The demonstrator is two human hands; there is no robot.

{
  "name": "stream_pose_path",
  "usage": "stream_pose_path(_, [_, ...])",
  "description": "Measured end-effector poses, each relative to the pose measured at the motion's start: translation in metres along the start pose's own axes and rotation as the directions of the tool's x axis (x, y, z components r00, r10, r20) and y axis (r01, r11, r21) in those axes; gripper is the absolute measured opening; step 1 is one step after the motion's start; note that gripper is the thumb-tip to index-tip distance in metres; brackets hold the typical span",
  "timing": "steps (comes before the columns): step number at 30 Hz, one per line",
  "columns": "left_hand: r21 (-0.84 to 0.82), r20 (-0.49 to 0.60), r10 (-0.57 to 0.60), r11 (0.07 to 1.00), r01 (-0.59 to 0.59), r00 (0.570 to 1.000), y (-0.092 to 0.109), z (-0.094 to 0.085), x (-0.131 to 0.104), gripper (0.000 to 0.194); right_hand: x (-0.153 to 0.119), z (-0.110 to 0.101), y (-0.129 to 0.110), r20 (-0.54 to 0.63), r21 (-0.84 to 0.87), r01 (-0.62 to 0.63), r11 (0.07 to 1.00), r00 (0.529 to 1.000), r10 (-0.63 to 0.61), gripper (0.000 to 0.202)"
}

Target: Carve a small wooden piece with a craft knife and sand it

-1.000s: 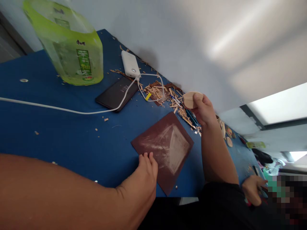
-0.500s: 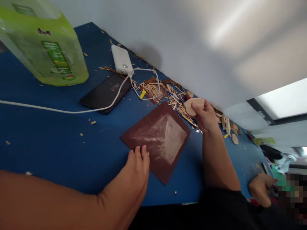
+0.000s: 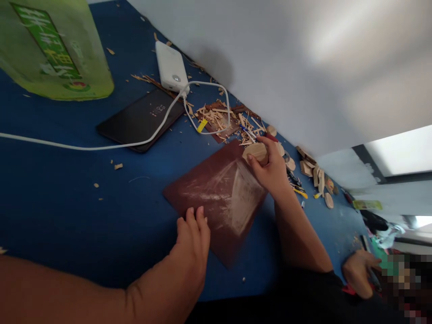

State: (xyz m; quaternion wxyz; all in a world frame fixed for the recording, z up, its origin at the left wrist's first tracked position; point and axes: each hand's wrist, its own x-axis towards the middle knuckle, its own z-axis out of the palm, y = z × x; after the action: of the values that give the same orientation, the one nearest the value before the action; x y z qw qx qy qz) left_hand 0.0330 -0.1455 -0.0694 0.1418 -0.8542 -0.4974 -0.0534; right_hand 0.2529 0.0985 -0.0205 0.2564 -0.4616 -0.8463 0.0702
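Observation:
A reddish-brown sheet of sandpaper (image 3: 209,189) lies on the blue table, with pale dust over its right half. My left hand (image 3: 192,243) rests on its lower left edge, fingers laid flat and holding nothing. Above the sheet's upper right corner, my right hand (image 3: 270,166) grips a flat, pale wooden piece (image 3: 255,153) between thumb and fingers. Part of that piece is hidden behind the fingers. Wood shavings (image 3: 219,119) are heaped just beyond the sheet.
A black phone (image 3: 135,119), a white power bank (image 3: 171,67) with a looped cable and a green bag (image 3: 57,54) are at the left. Wooden offcuts (image 3: 317,173) lie along the wall at the right. Another person's hand (image 3: 359,272) is at the lower right.
My right hand has moved left and closer to the sandpaper with the wooden piece. Tools behind it now show. My left hand stays on the sheet; the view has shifted slightly.

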Motion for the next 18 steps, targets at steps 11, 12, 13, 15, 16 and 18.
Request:
stream_pose_path(11, [-0.023,0.033,-0.101,0.995,0.102,0.994,0.011,0.014,-0.005,0.043,0.000,0.015,-0.007,0.089,-0.053,0.087,0.995,0.993,-0.082,0.046])
stream_pose_path(12, [-0.016,0.031,-0.098,0.995,0.099,0.995,0.011,0.014,-0.005,0.043,-0.001,0.016,-0.010,0.085,-0.047,0.082,0.996,0.993,-0.078,0.045])
stream_pose_path(13, [-0.009,0.030,-0.095,0.995,0.095,0.995,0.011,0.014,-0.005,0.043,-0.004,0.016,-0.014,0.076,-0.034,0.081,0.996,0.994,-0.078,0.044])
stream_pose_path(15, [0.000,0.032,-0.088,0.996,0.088,0.996,0.011,0.014,-0.005,0.043,-0.011,0.016,-0.026,0.076,0.010,0.101,0.995,0.992,-0.102,0.043])
stream_pose_path(16, [-0.002,0.035,-0.085,0.996,0.085,0.996,0.011,0.014,-0.005,0.043,-0.014,0.016,-0.033,0.105,0.031,0.118,0.993,0.987,-0.121,0.042])
stream_pose_path(18, [-0.015,0.039,-0.086,0.996,0.087,0.996,0.013,0.017,-0.006,0.043,-0.019,0.016,-0.042,0.177,0.058,0.155,0.986,0.971,-0.163,0.042])
